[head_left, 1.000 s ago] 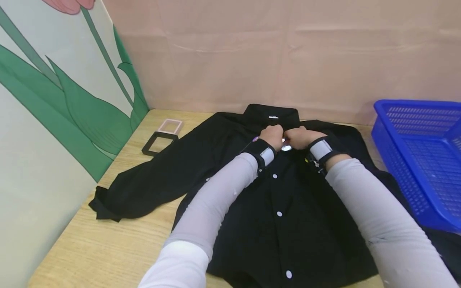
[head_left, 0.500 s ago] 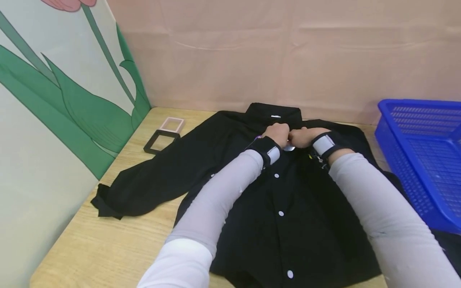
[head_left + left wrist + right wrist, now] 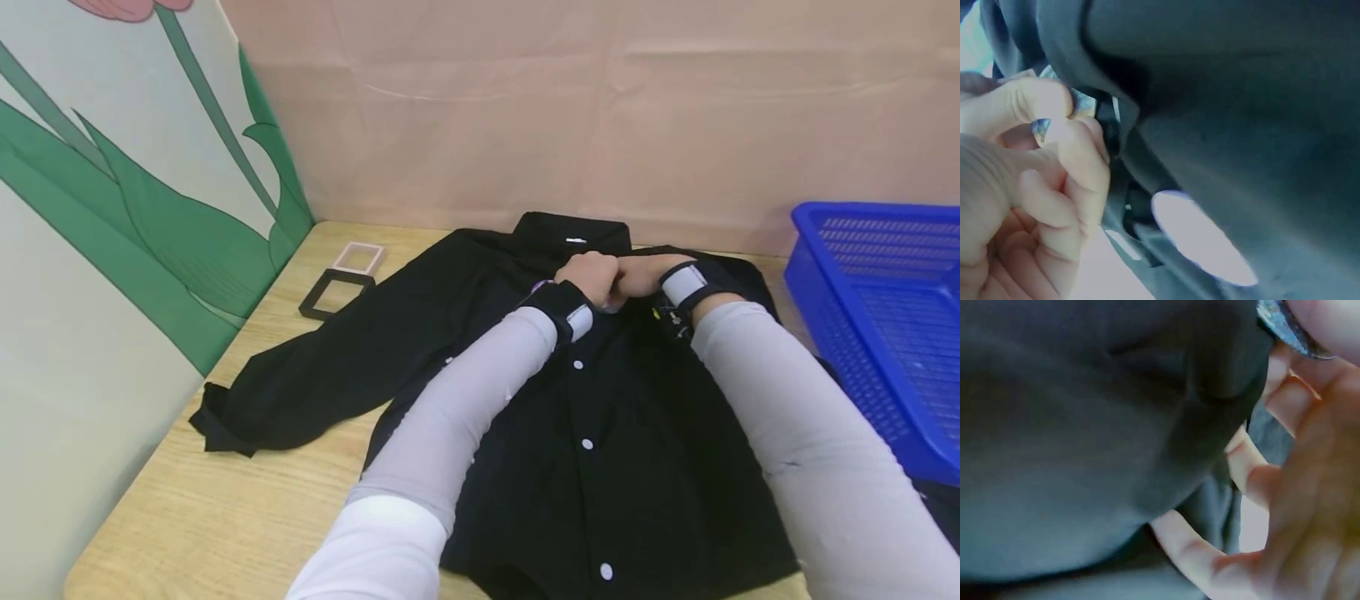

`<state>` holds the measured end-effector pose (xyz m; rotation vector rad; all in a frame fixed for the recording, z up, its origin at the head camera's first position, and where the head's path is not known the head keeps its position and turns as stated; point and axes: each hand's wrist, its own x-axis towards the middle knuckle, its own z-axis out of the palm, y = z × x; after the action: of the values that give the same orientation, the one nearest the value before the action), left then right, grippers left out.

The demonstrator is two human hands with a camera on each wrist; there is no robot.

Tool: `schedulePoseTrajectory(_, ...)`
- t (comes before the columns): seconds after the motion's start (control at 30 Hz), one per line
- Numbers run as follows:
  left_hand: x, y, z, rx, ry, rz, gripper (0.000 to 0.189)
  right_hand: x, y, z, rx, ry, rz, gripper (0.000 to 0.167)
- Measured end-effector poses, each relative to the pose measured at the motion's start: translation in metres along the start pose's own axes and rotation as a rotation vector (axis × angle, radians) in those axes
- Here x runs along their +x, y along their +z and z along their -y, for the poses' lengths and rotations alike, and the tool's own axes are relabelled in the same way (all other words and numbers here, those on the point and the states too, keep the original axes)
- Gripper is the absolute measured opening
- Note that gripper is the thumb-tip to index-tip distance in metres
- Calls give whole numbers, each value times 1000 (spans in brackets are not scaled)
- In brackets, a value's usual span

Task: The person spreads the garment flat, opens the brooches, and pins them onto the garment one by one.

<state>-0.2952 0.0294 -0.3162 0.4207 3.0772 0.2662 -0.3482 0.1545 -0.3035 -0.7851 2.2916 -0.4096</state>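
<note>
A black button-up shirt (image 3: 517, 475) lies front up on the wooden table, with white buttons (image 3: 587, 444) down its placket. My left hand (image 3: 588, 277) and right hand (image 3: 643, 275) meet at the upper chest, below the collar. In the left wrist view, curled left fingers (image 3: 1082, 156) and thumb pinch a shiny round badge (image 3: 1084, 105) against the cloth, mostly covering it. The right wrist view has my right thumb (image 3: 1335, 328) on the metal-rimmed badge (image 3: 1294, 331), while other right fingers reach behind the shirt's cloth. The badge's fastening is hidden.
A blue plastic basket (image 3: 847, 308) stands at the right, beside the shirt's shoulder. At the back left lie a black square frame (image 3: 311, 302) and a pale pink one (image 3: 360, 259). A pink cloth backdrop (image 3: 525, 125) rises behind the table.
Both hands stay at the upper chest and have drawn closer together. The badge, visible between them earlier, is now almost covered in the head view. The shirt lies nearly the same.
</note>
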Motion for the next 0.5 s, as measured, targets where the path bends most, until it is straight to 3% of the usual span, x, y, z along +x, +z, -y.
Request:
schedulePoseTrajectory(0.13,1,2,6,-67,-26,30,13,2,5,-2,31,-49,-64,17)
schedulePoseTrajectory(0.37,-1,-3,12,-148,-33,49,11,-1,1,8,21,-41,-107,22)
schedulePoseTrajectory(0.5,-1,-4,15,-304,-88,69,19,-7,-7,1,141,-43,-69,31)
